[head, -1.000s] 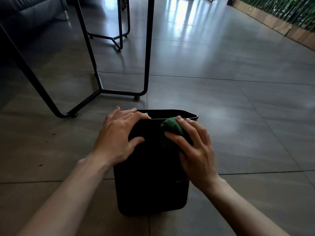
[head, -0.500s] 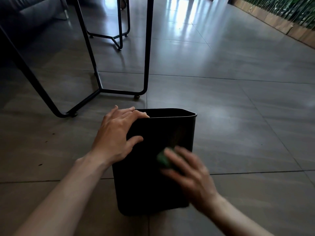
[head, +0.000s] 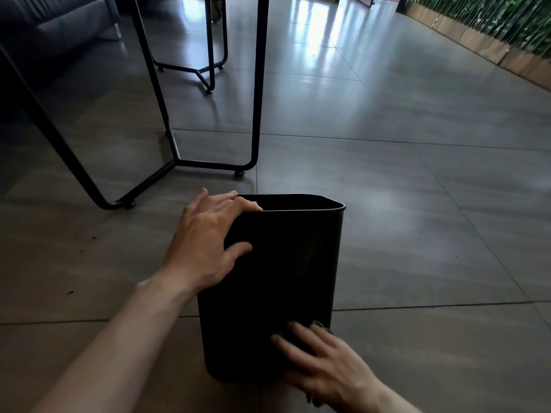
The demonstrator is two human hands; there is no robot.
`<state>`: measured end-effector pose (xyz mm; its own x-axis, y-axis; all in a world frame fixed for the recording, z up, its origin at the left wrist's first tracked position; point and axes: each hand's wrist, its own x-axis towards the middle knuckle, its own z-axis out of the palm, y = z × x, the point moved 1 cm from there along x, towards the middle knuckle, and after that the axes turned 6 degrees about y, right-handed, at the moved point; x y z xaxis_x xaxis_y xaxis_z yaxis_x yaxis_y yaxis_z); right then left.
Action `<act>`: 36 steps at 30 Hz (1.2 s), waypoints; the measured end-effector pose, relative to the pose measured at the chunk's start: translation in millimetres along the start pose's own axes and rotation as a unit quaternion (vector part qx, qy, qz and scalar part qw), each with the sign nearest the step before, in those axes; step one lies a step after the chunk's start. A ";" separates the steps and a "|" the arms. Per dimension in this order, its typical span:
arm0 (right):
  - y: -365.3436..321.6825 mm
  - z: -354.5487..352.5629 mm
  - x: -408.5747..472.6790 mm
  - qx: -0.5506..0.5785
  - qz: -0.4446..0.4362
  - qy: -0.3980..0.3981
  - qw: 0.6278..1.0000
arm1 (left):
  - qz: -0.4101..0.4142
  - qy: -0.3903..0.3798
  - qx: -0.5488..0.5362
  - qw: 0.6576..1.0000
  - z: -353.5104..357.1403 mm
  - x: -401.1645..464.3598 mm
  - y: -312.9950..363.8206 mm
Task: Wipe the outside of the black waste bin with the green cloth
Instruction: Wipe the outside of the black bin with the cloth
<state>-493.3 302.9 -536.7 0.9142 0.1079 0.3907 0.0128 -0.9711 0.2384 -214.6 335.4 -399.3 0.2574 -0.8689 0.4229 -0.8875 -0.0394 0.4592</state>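
The black bin (head: 277,281) stands on the tiled floor (head: 417,234). The left hand (head: 205,242) grips its near left rim; the right hand (head: 325,365) presses the barely visible cloth (head: 318,324) low on its front. Hard pressing there could tip the light bin or slide it.

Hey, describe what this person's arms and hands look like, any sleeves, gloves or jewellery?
Both forearms are bare, with no sleeves in view. The left hand and right hand wear no gloves, and no rings, watch or bracelet show. The right hand is blurred, so fine detail there is unclear.
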 end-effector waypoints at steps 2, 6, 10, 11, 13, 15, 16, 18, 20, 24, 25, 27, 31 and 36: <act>20.7 -13.9 17.1 0.013 0.064 0.046 0.997 | -0.002 0.004 0.003 1.000 0.3 0.0 -0.6; 84.7 -52.7 74.4 0.016 0.298 0.215 0.930 | -0.004 0.001 -0.002 1.000 -0.5 1.9 0.6; 86.1 -47.9 78.9 -0.018 0.295 0.202 0.934 | -0.007 0.004 -0.003 1.000 -0.7 1.0 -1.7; 73.4 -39.8 67.3 -0.021 0.244 0.175 0.954 | -0.009 0.005 -0.002 1.000 -1.5 0.9 -2.1; 43.3 -23.2 34.2 -0.017 0.116 0.102 0.988 | -0.008 0.005 0.003 1.000 -1.4 1.1 -0.9; 19.9 -13.0 4.6 -0.018 0.020 0.041 0.999 | -0.004 0.004 0.003 1.000 -0.6 1.9 0.8; 14.0 -11.6 -4.1 -0.019 -0.001 0.021 1.000 | -0.003 0.003 0.001 1.000 -0.5 2.0 1.6; 16.6 -16.0 -4.3 -0.017 0.004 0.007 1.000 | -0.006 0.003 -0.002 1.000 -0.5 1.8 1.9; 36.2 -27.4 13.4 0.007 0.071 0.045 0.996 | -0.007 0.006 0.002 1.000 -0.4 1.6 1.5; 97.4 -63.0 71.1 0.013 0.290 0.213 0.933 | -0.005 0.000 0.005 1.000 -0.3 3.0 3.5; 105.5 -67.4 81.8 0.011 0.314 0.231 0.921 | -0.005 -0.001 0.004 1.000 -0.4 3.2 3.5; 105.0 -65.0 87.8 0.006 0.317 0.234 0.919 | -0.004 0.000 0.004 1.000 -1.0 2.4 2.4; 55.2 -33.2 47.7 -0.005 0.191 0.145 0.971 | -0.005 0.005 0.011 1.000 -1.3 1.5 1.0; 1.9 -3.6 0.3 0.004 0.062 0.037 0.997 | -0.003 0.001 0.006 1.000 0.9 2.0 2.1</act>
<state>-494.5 301.9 -532.9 0.8768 0.0025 0.4808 -0.0944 -0.9796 0.1772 -216.3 333.2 -398.2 0.2629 -0.8676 0.4220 -0.8909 -0.0504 0.4514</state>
